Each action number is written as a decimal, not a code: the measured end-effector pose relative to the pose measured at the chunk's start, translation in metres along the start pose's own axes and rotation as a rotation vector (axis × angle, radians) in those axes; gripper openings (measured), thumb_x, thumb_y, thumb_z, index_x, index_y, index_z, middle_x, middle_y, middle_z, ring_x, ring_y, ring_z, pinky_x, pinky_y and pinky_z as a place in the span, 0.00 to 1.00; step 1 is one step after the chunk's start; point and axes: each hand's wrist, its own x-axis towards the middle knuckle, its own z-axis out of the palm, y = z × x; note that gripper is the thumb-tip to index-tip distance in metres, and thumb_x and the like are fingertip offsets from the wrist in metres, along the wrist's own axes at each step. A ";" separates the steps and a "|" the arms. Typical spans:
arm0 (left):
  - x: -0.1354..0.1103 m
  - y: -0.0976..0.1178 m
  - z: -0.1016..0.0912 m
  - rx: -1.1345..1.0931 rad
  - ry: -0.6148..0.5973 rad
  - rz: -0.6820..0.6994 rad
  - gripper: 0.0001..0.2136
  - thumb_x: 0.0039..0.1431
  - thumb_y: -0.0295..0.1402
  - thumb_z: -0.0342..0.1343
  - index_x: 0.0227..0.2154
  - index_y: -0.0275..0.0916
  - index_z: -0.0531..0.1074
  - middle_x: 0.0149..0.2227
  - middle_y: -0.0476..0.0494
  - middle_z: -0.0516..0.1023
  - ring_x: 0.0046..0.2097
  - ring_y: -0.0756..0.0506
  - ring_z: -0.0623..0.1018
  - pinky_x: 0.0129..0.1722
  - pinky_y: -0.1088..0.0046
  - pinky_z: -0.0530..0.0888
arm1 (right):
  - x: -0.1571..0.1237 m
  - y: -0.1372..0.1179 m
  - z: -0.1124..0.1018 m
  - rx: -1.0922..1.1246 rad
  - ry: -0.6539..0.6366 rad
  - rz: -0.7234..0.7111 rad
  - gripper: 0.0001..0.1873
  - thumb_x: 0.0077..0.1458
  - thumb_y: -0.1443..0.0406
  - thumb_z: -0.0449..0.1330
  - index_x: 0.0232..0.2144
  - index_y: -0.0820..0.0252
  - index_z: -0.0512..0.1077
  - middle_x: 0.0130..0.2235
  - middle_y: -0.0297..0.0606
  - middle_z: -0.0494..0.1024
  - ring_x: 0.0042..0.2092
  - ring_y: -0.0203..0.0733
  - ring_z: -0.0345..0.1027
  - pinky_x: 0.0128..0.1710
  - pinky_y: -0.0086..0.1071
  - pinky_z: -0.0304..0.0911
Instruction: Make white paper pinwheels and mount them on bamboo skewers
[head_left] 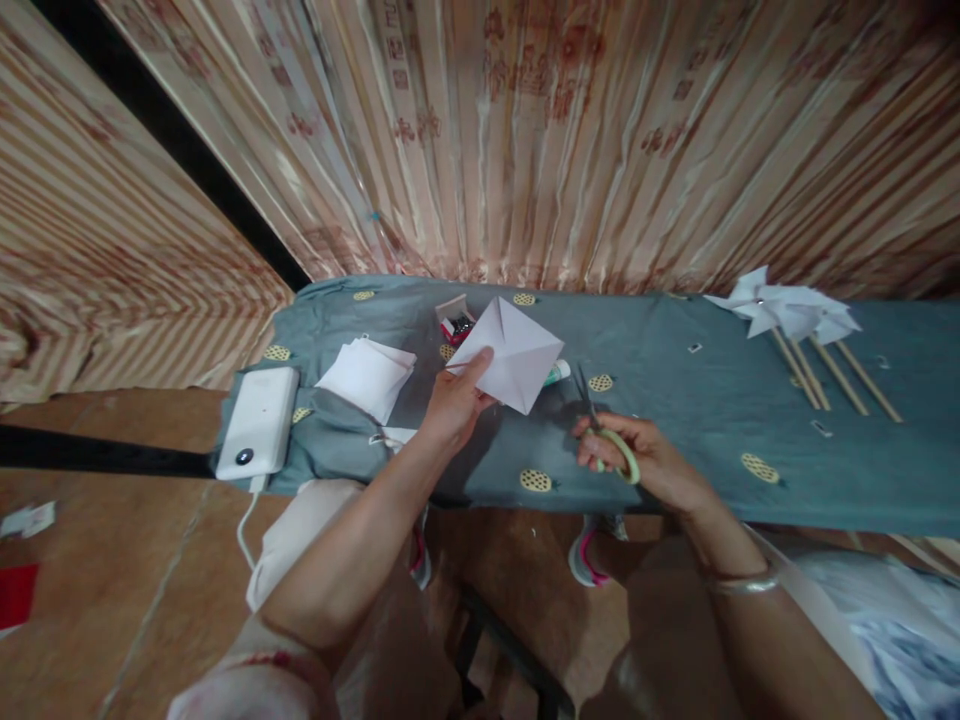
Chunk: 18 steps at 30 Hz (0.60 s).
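My left hand [459, 405] pinches a square of white paper [514, 355] by its near left side, thumb on top. Creases cross the sheet and meet at its middle. In my right hand [637, 455] is a pair of scissors [628, 462] with light green handles, its dark blades pointing away from me. The blades stand to the right of the paper, apart from it. Behind the paper's right corner a white and green tube [559, 372] partly shows. A small open box [456, 318] with dark little pieces lies just beyond the paper.
A stack of white paper squares [367, 378] lies on the left of the green tablecloth [660, 400]. Left of it is a white power bank [259, 420] with a cable. Several white paper pinwheels [795, 310] on sticks lie at the right. A curtain [510, 150] hangs behind the table.
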 end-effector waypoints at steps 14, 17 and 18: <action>-0.003 -0.026 -0.002 0.180 -0.176 -0.038 0.15 0.40 0.36 0.71 0.32 0.34 0.79 0.31 0.41 0.82 0.33 0.44 0.79 0.37 0.69 0.74 | 0.020 -0.003 -0.009 0.160 0.386 -0.184 0.25 0.35 0.49 0.73 0.33 0.56 0.75 0.24 0.31 0.76 0.25 0.36 0.67 0.25 0.30 0.61; -0.005 -0.029 -0.001 0.239 -0.219 -0.054 0.15 0.40 0.36 0.71 0.30 0.33 0.80 0.31 0.39 0.82 0.32 0.44 0.79 0.35 0.68 0.74 | 0.020 -0.006 -0.006 0.142 0.374 -0.177 0.25 0.32 0.51 0.74 0.31 0.56 0.75 0.22 0.28 0.72 0.23 0.33 0.62 0.24 0.29 0.58; -0.006 -0.030 -0.001 0.258 -0.233 -0.057 0.15 0.40 0.36 0.71 0.30 0.32 0.80 0.31 0.39 0.82 0.31 0.44 0.79 0.35 0.68 0.74 | 0.020 -0.007 -0.004 0.135 0.368 -0.171 0.25 0.31 0.52 0.74 0.31 0.57 0.74 0.22 0.26 0.71 0.23 0.32 0.60 0.24 0.29 0.56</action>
